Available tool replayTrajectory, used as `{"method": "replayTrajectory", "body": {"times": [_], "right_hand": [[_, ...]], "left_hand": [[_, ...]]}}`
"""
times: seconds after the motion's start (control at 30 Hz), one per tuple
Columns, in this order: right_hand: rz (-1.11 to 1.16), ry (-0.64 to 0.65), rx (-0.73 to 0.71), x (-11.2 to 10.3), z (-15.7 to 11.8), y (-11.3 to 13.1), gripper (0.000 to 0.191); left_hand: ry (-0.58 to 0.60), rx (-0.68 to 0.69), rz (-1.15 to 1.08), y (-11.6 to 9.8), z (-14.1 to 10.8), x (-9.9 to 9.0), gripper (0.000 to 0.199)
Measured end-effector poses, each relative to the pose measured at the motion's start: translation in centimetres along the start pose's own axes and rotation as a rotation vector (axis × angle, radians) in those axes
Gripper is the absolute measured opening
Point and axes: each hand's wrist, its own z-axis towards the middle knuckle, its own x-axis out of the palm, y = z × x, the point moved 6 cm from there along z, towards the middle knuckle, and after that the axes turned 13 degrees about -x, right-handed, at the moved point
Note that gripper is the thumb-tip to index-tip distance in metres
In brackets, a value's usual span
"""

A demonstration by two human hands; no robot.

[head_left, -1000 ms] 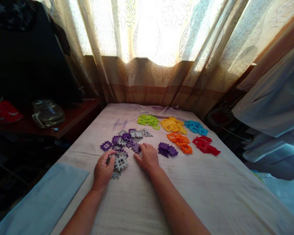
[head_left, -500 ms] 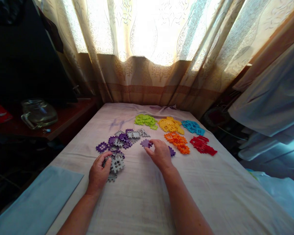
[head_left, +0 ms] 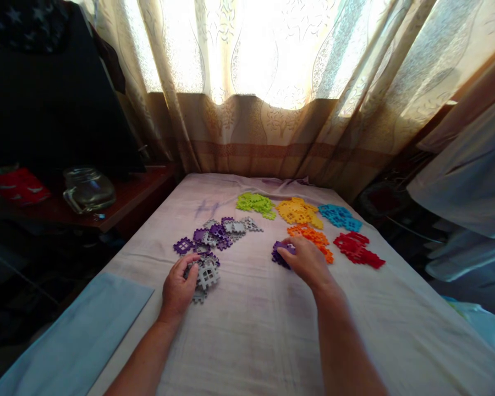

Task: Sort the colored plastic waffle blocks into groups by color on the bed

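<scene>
My left hand (head_left: 180, 283) is curled round the near end of a mixed heap, its thumb and fingers closed on grey interlocking plastic pieces (head_left: 207, 275). More purple pieces (head_left: 183, 246) and grey ones overlap just beyond it. To the right, my right hand (head_left: 307, 261) pinches a purple interlocking piece (head_left: 280, 254) low over the sheet, beside the orange pile. The hand hides part of that piece and whatever lies beneath it.
Sorted piles lie further back: lime green (head_left: 256, 205), yellow (head_left: 297, 212), blue (head_left: 340, 216), orange (head_left: 313, 236) and red (head_left: 358, 250). A pale blue flat sheet (head_left: 82, 330) lies at the left edge. A glass jug (head_left: 89, 190) stands on the side table.
My right hand has carried the purple piece rightward, away from the mixed heap, to where another purple piece lay. My left hand stays at the grey pieces. The view has shifted slightly.
</scene>
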Motion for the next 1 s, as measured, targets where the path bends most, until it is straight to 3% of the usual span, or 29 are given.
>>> {"method": "replayTrajectory", "body": {"times": [0.1,0.2,0.37,0.63,1.0], "right_hand": [[0.054,-0.02,-0.139,1.3,1.2,4.3,0.02],[0.083,0.03,-0.218,4.1,2.7,8.1,0.021],[0.037,0.045,-0.231,7.9,4.9,11.4,0.031],[-0.072,0.082,-0.293,9.8,6.2,12.7,0.018],[-0.058,0.087,-0.278,9.6,5.7,11.9,0.028]], "left_hand": [[-0.003,-0.005,-0.008,0.1,0.1,0.0,0.032],[-0.008,-0.015,-0.026,0.3,0.2,-0.1,0.031],[-0.011,-0.024,-0.058,0.5,0.2,0.0,0.031],[-0.021,-0.023,-0.076,0.9,0.4,0.1,0.032],[-0.001,-0.031,-0.053,0.6,0.3,0.0,0.033]]}}
